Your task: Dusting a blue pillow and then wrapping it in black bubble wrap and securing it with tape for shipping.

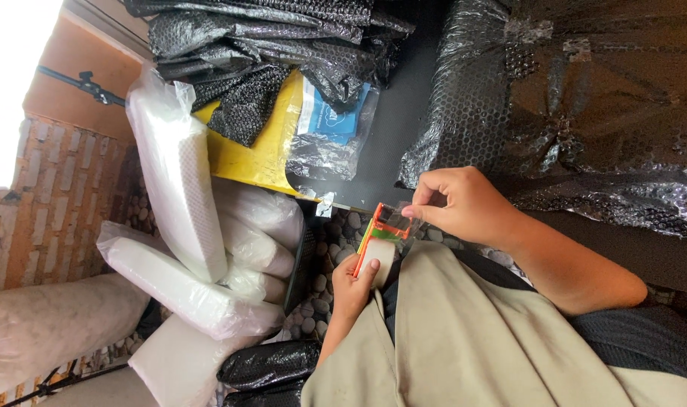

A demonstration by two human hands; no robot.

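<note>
My left hand (352,292) grips an orange tape dispenser (374,226) from below, with the thumb pressed on its pale roll of tape (381,256). At the dispenser's upper end, my right hand (460,202) pinches the loose end of the tape between thumb and fingertips. Both hands are over my lap, which is covered in beige cloth (464,332). A large parcel wrapped in black bubble wrap (584,98) lies just beyond my right hand on a dark surface (404,128).
A pile of black bubble wrap (268,45) lies on a yellow sheet (257,154) beside a blue and white pouch (332,113). White foam rolls in clear bags (178,196) are stacked at the left against a brick wall (65,196). Pebbled flooring (328,249) shows below.
</note>
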